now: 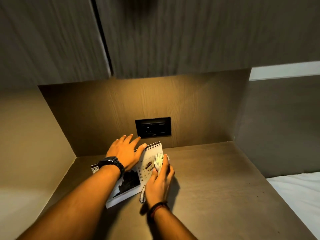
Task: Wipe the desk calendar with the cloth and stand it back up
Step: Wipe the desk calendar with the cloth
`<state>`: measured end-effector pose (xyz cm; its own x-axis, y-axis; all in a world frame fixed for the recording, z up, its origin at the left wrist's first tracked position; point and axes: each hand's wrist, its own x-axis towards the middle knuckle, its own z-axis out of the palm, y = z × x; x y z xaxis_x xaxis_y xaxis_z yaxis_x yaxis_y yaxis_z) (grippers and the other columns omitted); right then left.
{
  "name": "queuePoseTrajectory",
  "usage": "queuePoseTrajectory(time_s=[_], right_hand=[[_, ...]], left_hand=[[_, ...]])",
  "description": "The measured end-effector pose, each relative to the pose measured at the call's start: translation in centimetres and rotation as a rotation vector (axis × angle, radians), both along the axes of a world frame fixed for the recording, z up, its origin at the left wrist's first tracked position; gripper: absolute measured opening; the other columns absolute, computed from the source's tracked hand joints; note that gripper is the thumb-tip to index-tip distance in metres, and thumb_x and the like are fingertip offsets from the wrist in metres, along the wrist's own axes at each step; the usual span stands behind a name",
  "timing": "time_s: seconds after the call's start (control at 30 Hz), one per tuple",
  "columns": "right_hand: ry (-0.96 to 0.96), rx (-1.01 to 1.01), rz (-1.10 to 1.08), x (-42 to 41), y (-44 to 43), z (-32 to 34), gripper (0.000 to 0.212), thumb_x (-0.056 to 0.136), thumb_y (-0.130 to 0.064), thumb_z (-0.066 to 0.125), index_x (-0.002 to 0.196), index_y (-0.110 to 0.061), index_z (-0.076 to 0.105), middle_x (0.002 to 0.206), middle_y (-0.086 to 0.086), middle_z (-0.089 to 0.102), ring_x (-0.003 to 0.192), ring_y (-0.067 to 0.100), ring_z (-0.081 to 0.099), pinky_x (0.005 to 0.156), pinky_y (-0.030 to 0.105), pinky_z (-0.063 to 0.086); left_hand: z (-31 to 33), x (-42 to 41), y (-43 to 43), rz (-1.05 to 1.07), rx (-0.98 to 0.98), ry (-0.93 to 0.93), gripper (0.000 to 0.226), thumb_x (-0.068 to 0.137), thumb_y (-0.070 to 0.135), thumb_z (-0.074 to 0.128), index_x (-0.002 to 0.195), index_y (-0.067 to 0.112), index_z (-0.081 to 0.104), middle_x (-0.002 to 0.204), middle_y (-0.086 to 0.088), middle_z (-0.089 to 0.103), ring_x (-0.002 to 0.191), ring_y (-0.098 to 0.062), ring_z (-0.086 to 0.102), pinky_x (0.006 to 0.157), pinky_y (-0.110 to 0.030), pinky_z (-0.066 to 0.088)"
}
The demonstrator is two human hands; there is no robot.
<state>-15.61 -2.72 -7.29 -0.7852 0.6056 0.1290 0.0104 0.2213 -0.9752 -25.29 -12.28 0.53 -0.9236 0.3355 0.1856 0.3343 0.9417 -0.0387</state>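
Two bare hands work on one desk calendar [136, 177] that lies almost flat on the brown counter [216, 179], just in front of the black wall socket [153, 127]. The calendar's wire rings point toward the socket. The left hand [126, 153] rests on the ring end of the calendar, its fingers [136, 142] spread out flat and gripping nothing. A black watch [110, 164] sits on that wrist. The right hand [160, 181] is on the right side of the calendar page, and its fingers are curled tight around a crumpled white cloth [158, 161] that presses on the page. A dark band [158, 207] circles that wrist. A white bed [296, 193] shows far to the right of the calendar.
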Motion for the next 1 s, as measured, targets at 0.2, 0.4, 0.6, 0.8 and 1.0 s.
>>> queuePoseTrajectory(time_s=[0.2, 0.4, 0.6, 0.8, 1.0], right_hand=[[-0.104, 0.081, -0.031, -1.5, -3.2, -1.2, 0.077, 0.09, -0.003, 0.048, 0.143, -0.041, 0.007, 0.157, 0.007, 0.006, 0.13, 0.026, 0.042, 0.093, 0.038, 0.053], [-0.08, 0.176, -0.048, -1.1, -4.4, -2.7, 0.073, 0.087, 0.003, 0.051, 0.144, -0.028, 0.017, 0.153, 0.016, 0.021, 0.133, 0.033, 0.037, 0.103, 0.044, 0.046], [-0.152, 0.082, -0.057, -1.2, -4.0, -1.7, 0.076, 0.087, 0.007, 0.047, 0.145, -0.029, 0.013, 0.155, 0.011, 0.016, 0.135, 0.029, 0.035, 0.106, 0.041, 0.043], [-0.227, 0.214, 0.005, -0.1, -4.2, -2.9, 0.07, 0.088, -0.001, 0.049, 0.144, -0.03, 0.019, 0.152, 0.008, 0.025, 0.136, 0.025, 0.032, 0.113, 0.035, 0.033], [-0.125, 0.039, -0.049, -1.4, -4.9, -1.0, 0.074, 0.085, 0.011, 0.046, 0.144, -0.027, 0.022, 0.156, 0.009, 0.015, 0.136, 0.026, 0.033, 0.109, 0.039, 0.04]], left_hand=[[-0.6, -0.3, -0.4, -0.107, -0.004, -0.037, 0.065, 0.088, 0.065, 0.005, 0.132, 0.04, 0.047, 0.153, 0.001, 0.03, 0.141, -0.026, 0.017, 0.113, -0.046, 0.019], [-0.4, -0.2, -0.5, -0.121, 0.003, -0.065, 0.069, 0.087, 0.066, 0.004, 0.131, 0.038, 0.048, 0.155, 0.0, 0.025, 0.142, -0.027, 0.012, 0.114, -0.047, 0.016], [-0.3, 0.0, -0.4, -0.12, -0.005, -0.07, 0.071, 0.086, 0.066, 0.001, 0.133, 0.038, 0.046, 0.155, -0.001, 0.023, 0.142, -0.027, 0.011, 0.114, -0.047, 0.016], [0.0, -0.1, -0.4, -0.135, -0.011, -0.066, 0.08, 0.08, 0.069, -0.006, 0.133, 0.038, 0.045, 0.155, -0.001, 0.023, 0.142, -0.027, 0.011, 0.113, -0.047, 0.017], [-0.3, -0.4, -0.5, -0.131, -0.022, -0.055, 0.083, 0.079, 0.071, -0.01, 0.134, 0.04, 0.044, 0.155, -0.001, 0.022, 0.142, -0.027, 0.011, 0.113, -0.048, 0.016]])
